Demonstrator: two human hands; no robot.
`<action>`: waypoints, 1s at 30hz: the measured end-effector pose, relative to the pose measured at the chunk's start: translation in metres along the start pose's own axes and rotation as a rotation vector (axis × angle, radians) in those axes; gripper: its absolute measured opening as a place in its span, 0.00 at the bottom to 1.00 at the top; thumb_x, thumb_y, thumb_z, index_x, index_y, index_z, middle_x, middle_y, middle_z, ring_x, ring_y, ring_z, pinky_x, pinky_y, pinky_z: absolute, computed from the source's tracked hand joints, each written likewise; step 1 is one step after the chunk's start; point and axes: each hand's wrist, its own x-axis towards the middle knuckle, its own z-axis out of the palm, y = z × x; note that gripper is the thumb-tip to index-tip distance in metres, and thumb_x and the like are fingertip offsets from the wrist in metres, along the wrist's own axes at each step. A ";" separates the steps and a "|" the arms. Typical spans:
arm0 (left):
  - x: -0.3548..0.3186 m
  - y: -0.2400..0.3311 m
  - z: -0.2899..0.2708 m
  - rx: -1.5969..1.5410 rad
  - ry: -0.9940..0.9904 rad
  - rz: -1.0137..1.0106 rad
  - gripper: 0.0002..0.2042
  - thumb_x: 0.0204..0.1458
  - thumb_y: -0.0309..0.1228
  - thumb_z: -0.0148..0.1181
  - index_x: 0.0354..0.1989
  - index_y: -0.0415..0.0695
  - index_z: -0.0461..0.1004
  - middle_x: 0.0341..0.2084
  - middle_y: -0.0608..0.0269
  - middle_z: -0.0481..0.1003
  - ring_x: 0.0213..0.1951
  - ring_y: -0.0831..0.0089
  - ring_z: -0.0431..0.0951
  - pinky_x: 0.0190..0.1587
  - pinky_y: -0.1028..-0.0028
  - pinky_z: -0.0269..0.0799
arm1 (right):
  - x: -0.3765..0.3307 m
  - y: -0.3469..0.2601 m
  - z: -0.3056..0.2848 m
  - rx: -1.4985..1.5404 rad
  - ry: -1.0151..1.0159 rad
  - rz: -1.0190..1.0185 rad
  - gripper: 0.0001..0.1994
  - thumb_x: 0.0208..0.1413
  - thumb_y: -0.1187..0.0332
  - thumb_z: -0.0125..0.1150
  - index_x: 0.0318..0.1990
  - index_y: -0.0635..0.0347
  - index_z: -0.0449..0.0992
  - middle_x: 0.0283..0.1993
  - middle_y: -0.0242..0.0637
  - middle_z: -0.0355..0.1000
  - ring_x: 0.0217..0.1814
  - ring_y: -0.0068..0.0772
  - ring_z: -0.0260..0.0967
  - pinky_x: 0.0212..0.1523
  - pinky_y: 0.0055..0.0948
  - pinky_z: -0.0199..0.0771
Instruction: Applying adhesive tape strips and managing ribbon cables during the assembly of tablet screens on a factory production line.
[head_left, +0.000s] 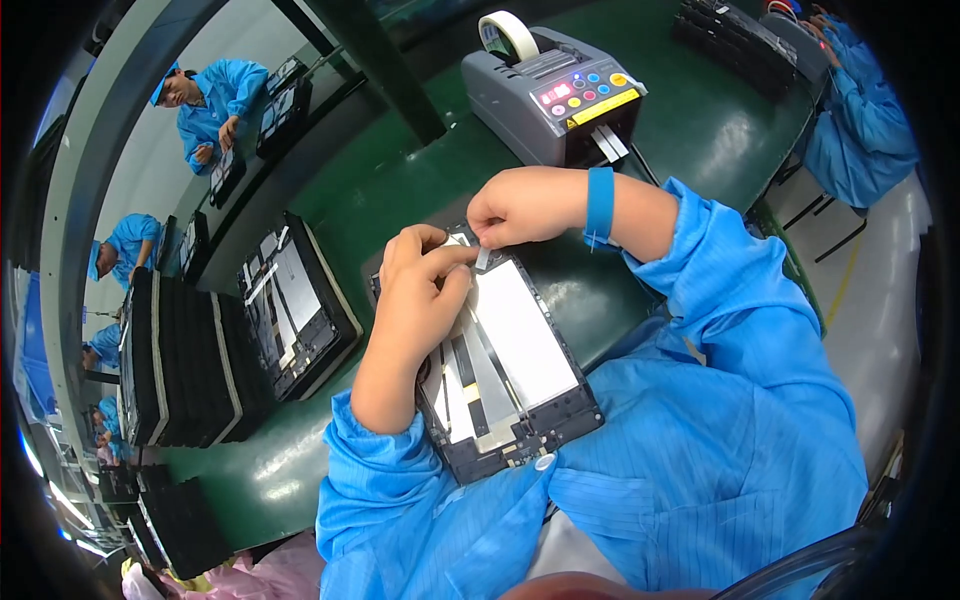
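An opened tablet [528, 335] with silver-white battery panels, a black frame and flat dark cables lies tilted in front of me, its lower end close to my body. At its far end my right hand [530, 205], wearing a blue wrist strap [600, 205], pinches a small strip of whitish tape [484, 257]. My left hand [422, 285] reaches over the tablet's far left part, its fingers bent and drawn together beside the strip. What those left fingertips hold, if anything, is hidden.
A grey tape dispenser [550, 95] with a tape roll stands beyond my hands. At left, another opened tablet [295, 300] rests on a stack beside a padded black stack [185, 360]. A metal post [385, 70] rises behind. Co-workers in blue sit at other benches.
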 end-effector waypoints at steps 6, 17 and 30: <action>0.006 -0.002 0.002 -0.074 -0.008 -0.102 0.07 0.45 0.31 0.59 0.31 0.45 0.81 0.37 0.59 0.69 0.45 0.61 0.66 0.48 0.67 0.63 | 0.000 -0.001 0.001 -0.013 0.016 -0.006 0.08 0.51 0.67 0.56 0.27 0.63 0.75 0.22 0.40 0.71 0.25 0.36 0.68 0.29 0.33 0.67; 0.011 0.005 0.002 -0.030 -0.029 -0.157 0.08 0.40 0.29 0.68 0.31 0.44 0.81 0.35 0.61 0.68 0.43 0.64 0.66 0.44 0.70 0.65 | -0.009 0.008 0.028 0.382 0.320 0.388 0.15 0.40 0.62 0.67 0.20 0.59 0.65 0.15 0.35 0.64 0.17 0.27 0.63 0.17 0.29 0.61; -0.124 0.004 -0.017 -0.301 0.108 -0.320 0.40 0.52 0.41 0.54 0.65 0.30 0.42 0.64 0.39 0.48 0.65 0.50 0.49 0.65 0.63 0.44 | -0.112 -0.046 0.101 0.146 0.463 0.178 0.34 0.56 0.51 0.53 0.60 0.71 0.55 0.64 0.60 0.52 0.68 0.56 0.46 0.66 0.46 0.45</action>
